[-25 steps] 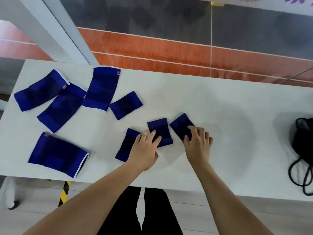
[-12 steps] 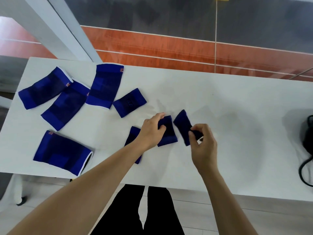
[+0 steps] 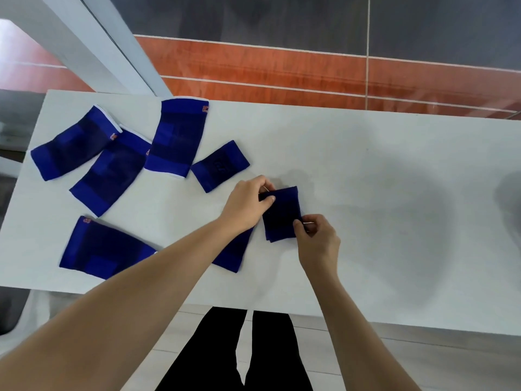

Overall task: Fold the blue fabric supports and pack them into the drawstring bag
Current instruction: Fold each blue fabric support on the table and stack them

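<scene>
Two small dark blue supports lie stacked (image 3: 282, 214) at the table's middle. My left hand (image 3: 248, 203) pinches the stack's upper left corner. My right hand (image 3: 317, 239) pinches its lower right corner. Another small support (image 3: 234, 253) lies partly under my left forearm. A fourth small one (image 3: 220, 165) sits further back. Several larger blue supports lie to the left: one (image 3: 177, 136) at the back, two overlapping ones (image 3: 74, 142) (image 3: 110, 172), and one (image 3: 104, 248) near the front edge. The drawstring bag is out of view.
The white table (image 3: 394, 207) stretches to the right of my hands. A white post (image 3: 93, 43) rises behind the table's back left corner. A dark shadow touches the right edge of the view.
My right hand lifted the right small support and laid it onto the middle one. My left hand shifted to the stack's upper corner. The bag has left the view.
</scene>
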Tool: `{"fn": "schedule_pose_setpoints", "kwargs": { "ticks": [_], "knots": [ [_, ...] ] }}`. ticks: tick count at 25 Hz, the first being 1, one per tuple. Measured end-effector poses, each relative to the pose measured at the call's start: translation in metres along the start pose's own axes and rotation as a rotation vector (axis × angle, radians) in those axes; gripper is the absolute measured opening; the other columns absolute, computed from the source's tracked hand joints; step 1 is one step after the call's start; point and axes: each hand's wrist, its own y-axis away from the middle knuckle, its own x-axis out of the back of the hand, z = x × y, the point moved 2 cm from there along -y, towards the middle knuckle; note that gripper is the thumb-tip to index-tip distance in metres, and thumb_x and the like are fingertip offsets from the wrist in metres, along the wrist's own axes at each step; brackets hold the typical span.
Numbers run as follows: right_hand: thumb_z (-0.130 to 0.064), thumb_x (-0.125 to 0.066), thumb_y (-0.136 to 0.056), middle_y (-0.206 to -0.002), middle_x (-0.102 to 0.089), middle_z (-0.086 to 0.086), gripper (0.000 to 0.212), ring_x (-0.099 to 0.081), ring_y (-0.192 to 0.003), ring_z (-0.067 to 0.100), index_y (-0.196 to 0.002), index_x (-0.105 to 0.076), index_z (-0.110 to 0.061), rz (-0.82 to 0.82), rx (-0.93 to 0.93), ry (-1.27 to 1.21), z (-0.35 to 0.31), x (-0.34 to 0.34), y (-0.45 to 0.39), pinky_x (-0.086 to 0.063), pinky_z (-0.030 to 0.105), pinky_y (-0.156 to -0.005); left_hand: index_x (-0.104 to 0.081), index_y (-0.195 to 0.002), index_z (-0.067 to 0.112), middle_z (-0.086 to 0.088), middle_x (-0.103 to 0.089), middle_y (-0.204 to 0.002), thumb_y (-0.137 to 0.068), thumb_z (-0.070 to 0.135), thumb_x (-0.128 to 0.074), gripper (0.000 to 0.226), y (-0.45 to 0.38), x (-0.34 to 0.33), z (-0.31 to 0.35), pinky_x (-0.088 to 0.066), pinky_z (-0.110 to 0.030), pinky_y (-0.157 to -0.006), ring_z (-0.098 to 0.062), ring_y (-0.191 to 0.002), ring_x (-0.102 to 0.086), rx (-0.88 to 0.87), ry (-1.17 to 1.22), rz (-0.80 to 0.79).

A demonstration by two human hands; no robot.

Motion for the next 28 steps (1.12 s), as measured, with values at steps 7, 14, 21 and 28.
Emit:
{"fn": "schedule_pose_setpoints", "kwargs": {
  "ticks": [7, 14, 21, 28],
  "knots": [
    [-0.025, -0.059, -0.097, -0.080, -0.070, -0.009, 0.008, -0.065, -0.076, 0.012, -0.096, -0.065, -0.021, 0.026, 0.034, 0.104, 0.009, -0.011, -0.010, -0.053, 0.032, -0.067, -0.065, -0.104, 0.019, 0.003, -0.060, -0.104, -0.090, 0.023, -0.069, 0.015, -0.004, -0.015, -0.016, -0.050, -0.029, -0.080, -0.017, -0.096, -0.056, -0.063, -0.116, 0.060],
    [-0.028, -0.055, -0.098, -0.085, -0.066, -0.001, 0.006, -0.059, -0.077, 0.018, -0.095, -0.060, -0.026, 0.079, 0.115, 0.242, 0.015, -0.018, -0.016, -0.051, 0.038, -0.071, -0.063, -0.103, 0.018, -0.001, -0.063, -0.100, -0.090, 0.021, -0.070, 0.015, -0.003, -0.019, -0.013, -0.053, -0.035, -0.079, -0.020, -0.094, -0.058, -0.095, -0.170, 0.099],
    [-0.046, -0.046, -0.098, -0.104, -0.050, 0.000, 0.030, -0.053, -0.092, 0.025, -0.104, -0.057, -0.019, 0.105, -0.027, 0.489, 0.016, -0.013, -0.015, -0.041, 0.040, -0.092, -0.056, -0.109, 0.013, -0.008, -0.056, -0.105, -0.090, 0.026, -0.068, 0.026, 0.010, -0.015, -0.004, -0.049, -0.035, -0.081, -0.025, -0.090, -0.053, -0.110, -0.267, 0.202],
    [-0.040, -0.048, -0.097, -0.104, -0.056, -0.001, 0.024, -0.055, -0.099, 0.023, -0.098, -0.058, -0.018, 0.065, -0.053, 0.461, 0.016, -0.014, -0.010, -0.040, 0.041, -0.098, -0.045, -0.131, 0.016, -0.010, -0.058, -0.104, -0.087, 0.027, -0.071, 0.053, 0.096, -0.066, -0.014, -0.050, -0.035, -0.074, -0.023, -0.078, -0.054, -0.163, -0.508, 0.082]
  ]
}}
